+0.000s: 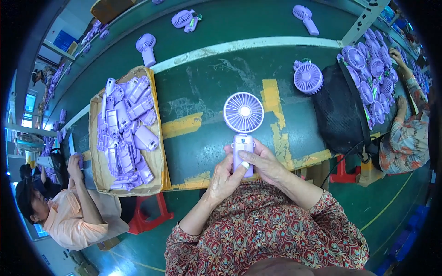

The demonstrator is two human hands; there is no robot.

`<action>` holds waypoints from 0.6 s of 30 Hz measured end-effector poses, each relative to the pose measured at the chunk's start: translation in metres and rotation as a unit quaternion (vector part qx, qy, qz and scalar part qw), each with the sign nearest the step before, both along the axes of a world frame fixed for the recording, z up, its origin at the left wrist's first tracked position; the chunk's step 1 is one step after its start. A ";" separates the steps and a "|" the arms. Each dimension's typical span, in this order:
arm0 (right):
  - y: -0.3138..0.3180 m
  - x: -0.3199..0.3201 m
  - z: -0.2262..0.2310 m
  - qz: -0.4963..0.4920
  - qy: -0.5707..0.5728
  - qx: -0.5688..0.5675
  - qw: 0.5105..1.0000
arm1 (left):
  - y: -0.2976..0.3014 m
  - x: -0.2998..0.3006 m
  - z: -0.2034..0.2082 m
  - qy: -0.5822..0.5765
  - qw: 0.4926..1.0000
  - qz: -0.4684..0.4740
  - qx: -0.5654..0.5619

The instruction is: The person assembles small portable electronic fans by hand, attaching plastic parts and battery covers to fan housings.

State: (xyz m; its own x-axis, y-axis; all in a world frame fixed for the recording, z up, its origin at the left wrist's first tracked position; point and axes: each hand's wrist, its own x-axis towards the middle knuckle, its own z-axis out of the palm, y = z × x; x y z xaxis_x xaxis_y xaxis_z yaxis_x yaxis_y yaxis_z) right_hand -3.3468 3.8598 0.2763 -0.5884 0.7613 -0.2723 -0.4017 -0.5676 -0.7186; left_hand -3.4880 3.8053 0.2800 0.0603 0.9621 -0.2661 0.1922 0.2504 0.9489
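A purple handheld fan [243, 112] stands up between my hands, its round grille away from me and its handle toward me. Around the left side and lower end of the handle my left hand [225, 175] is closed, with the thumb on the front. My right hand [267, 162] wraps the handle's right side, its thumb also lying across the front. A small white patch shows at the left thumb's tip; whether it is a covering or something held, I cannot make out. The fingers behind the handle are hidden.
To the left, a cardboard tray [161, 158] holds many purple plastic casing parts [122, 117]. A black mesh bag [335, 110] and a heap of purple fans [375, 69] are at the right. Single fans [146, 48] lie on the green belt behind. Co-workers sit on both sides.
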 end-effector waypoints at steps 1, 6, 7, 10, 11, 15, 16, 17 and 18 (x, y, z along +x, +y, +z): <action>0.003 0.001 0.003 0.009 -0.006 -0.024 1.000 | 0.003 -0.001 0.004 0.009 1.000 -0.011 0.005; 0.059 0.025 0.025 -0.015 -0.136 0.016 0.990 | 0.051 -0.013 -0.004 0.023 0.998 0.019 0.055; 0.082 0.032 0.025 0.002 -0.193 0.056 0.980 | 0.068 -0.018 -0.010 0.030 0.996 0.040 0.071; 0.145 0.026 0.047 -0.001 -0.368 0.210 0.906 | 0.105 -0.033 -0.019 0.059 0.990 0.076 0.100; 0.177 0.031 0.037 -0.014 -0.451 0.292 0.843 | 0.117 -0.032 -0.030 0.065 0.988 0.087 0.109; 0.268 0.019 0.036 -0.120 -0.659 0.396 0.628 | 0.130 -0.033 -0.045 0.117 0.969 0.120 0.184; 0.291 0.018 0.028 -0.147 -0.684 0.418 0.580 | 0.128 -0.032 -0.047 0.112 0.966 0.127 0.194; 0.316 0.017 0.018 -0.176 -0.706 0.438 0.529 | 0.128 -0.032 -0.049 0.121 0.965 0.122 0.200; 0.338 0.012 0.009 -0.203 -0.716 0.449 0.494 | 0.129 -0.033 -0.049 0.121 0.965 0.125 0.195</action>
